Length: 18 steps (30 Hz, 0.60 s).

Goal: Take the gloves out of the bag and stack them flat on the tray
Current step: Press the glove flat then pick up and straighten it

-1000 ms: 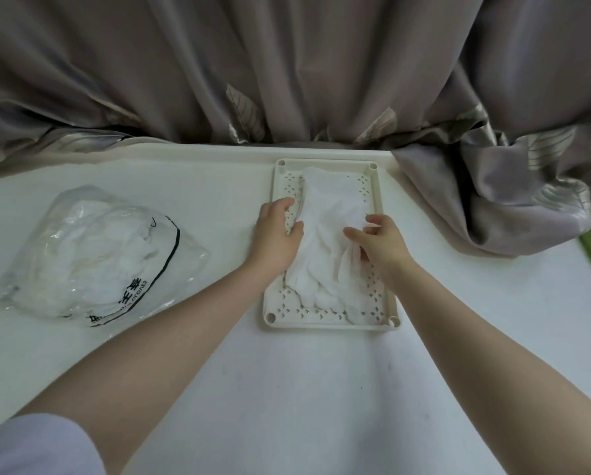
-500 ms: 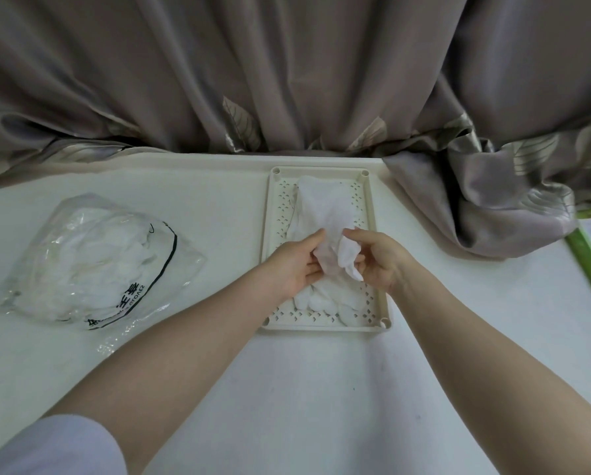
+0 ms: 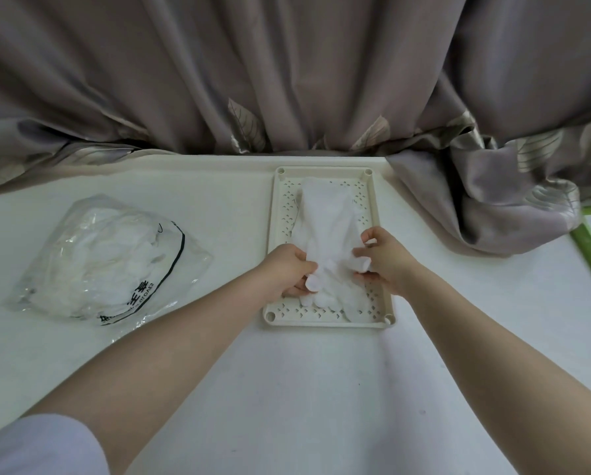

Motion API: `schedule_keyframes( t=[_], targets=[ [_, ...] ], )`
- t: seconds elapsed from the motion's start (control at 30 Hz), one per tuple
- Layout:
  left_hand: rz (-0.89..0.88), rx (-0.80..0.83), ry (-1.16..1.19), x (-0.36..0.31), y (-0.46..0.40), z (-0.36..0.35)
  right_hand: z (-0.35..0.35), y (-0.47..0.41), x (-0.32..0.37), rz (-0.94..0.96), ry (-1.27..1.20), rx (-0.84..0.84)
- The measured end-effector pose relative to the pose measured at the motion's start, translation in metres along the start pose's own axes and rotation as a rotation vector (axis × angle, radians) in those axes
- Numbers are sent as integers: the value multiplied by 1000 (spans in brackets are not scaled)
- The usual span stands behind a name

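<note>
Both grips pinch the white cloth glove [image 3: 328, 234] on the perforated cream tray [image 3: 385, 286], centre frame: left hand [image 3: 285, 272], right hand [image 3: 386, 257]. I should pull its apparently bunched fingers straight, then press flat.

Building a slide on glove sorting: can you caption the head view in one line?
Both hands, left hand and right hand, pinch white gloves on the perforated tray; the bag lies left.

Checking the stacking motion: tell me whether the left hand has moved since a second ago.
Yes. The left hand slid from the tray's left rim toward its near end, now pinching the white glove.
</note>
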<state>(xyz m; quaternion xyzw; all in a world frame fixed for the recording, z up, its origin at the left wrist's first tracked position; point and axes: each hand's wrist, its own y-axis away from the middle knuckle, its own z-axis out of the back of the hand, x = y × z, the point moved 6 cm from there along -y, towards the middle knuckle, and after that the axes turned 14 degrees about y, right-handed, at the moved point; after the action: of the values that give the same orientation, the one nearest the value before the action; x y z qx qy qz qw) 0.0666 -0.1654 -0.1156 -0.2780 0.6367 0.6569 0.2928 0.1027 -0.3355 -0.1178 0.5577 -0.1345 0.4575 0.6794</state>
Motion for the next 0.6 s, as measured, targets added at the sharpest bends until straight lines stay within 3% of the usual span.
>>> schedule_keyframes(
  t=[0.1, 0.17, 0.23, 0.3, 0.37, 0.47, 0.6],
  targets=[
    [-38, -8, -274, 1, 1, 2, 1, 0, -1, 2, 294, -50],
    [-91, -79, -642, -6, 6, 6, -2, 1, 3, 37, 533, -77],
    [-267, -177, -968, -19, 8, 5, -6, 3, 9, 99, 776, -162],
    [-505, -186, -1066, -30, 10, -3, -11, 9, 21, 270, 973, -320],
    [-696, -99, -1151, -31, 9, -15, -23, 17, 30, 456, 1083, -368],
    [-717, 59, -1289, -20, -4, -23, -46, 14, 25, 565, 1214, -181],
    [-519, 110, -1419, -7, -28, -7, -45, -5, -1, 398, 1359, 40]
  ],
)
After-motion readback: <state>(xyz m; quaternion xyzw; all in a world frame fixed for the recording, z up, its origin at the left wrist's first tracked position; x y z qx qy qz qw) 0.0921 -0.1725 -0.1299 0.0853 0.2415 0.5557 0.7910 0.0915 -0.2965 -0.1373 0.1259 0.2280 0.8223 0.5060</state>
